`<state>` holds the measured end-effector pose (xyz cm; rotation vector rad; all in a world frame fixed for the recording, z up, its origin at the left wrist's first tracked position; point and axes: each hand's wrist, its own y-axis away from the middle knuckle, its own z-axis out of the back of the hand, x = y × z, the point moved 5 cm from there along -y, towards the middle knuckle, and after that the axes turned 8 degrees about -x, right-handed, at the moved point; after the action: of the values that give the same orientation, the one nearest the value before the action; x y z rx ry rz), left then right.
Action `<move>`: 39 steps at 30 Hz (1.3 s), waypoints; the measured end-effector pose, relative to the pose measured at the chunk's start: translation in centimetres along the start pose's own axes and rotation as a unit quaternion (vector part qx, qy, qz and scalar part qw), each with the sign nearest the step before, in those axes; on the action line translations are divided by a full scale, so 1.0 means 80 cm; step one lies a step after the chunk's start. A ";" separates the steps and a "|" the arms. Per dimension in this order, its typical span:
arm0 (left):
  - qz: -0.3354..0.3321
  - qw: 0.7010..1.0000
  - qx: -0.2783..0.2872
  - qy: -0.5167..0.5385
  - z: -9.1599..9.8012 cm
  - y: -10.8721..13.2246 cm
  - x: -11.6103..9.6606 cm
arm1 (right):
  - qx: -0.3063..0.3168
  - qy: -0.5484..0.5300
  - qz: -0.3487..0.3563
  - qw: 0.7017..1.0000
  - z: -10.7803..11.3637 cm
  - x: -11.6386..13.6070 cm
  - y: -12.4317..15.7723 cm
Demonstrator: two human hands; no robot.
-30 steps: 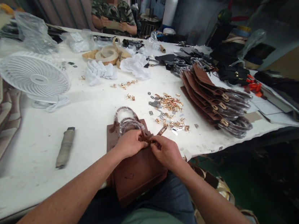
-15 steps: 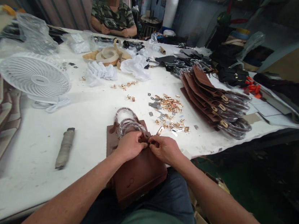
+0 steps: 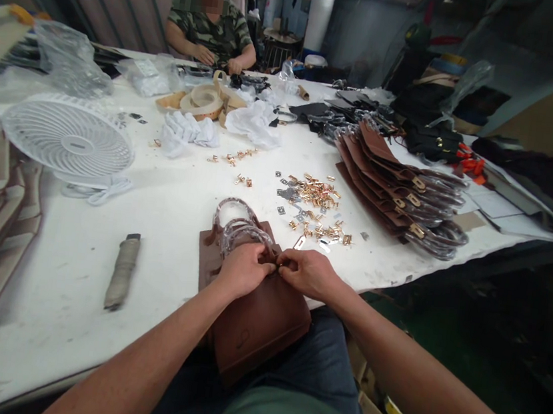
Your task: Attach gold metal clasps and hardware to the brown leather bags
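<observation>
Workshop space with a white table (image 3: 178, 222) stretching wide, and a co-worker (image 3: 212, 31) seated at 11 o'clock beyond the far edge (dressed in camouflage pattern).

Holds the brown bag (image 3: 262, 319) at 6 o'clock, tilted at the table's near edge and partly over the lap (image 3: 333, 355), with clear-wrapped handles (image 3: 254, 228) looping toward 11 o'clock. Pinches the bag's top edge with the left hand (image 3: 246, 269), thumb drawn in against curled fingers. Pinches just beside that with the right hand (image 3: 309, 273), thumb and forefinger closed on the same edge (cannot tell exactly which part, being hidden by fingertips). Shows a gold-coloured tab (image 3: 299, 242) just beyond the right knuckles.

Counting from the bag: at 1 o'clock, scattered gold-coloured fittings (image 3: 316, 190) among small grey plates (image 3: 288, 195); at 2, a stack of brown bags (image 3: 375, 179); at 9, a grey wrapped bar (image 3: 122, 272), lying well apart; at 10, a white fan (image 3: 70, 141); at 11, tan rolls (image 3: 201, 102) beside crumpled white wrapping (image 3: 187, 132).
</observation>
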<state>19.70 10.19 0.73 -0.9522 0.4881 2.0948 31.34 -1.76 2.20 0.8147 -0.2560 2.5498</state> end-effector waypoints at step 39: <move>-0.146 0.955 -0.250 -0.063 0.060 0.149 -0.058 | -0.016 -0.300 -0.034 0.953 -0.002 0.009 0.052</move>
<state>10.22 3.32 7.66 -1.0836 -0.2552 2.0192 28.78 -5.11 2.30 1.5413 -0.4430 2.1646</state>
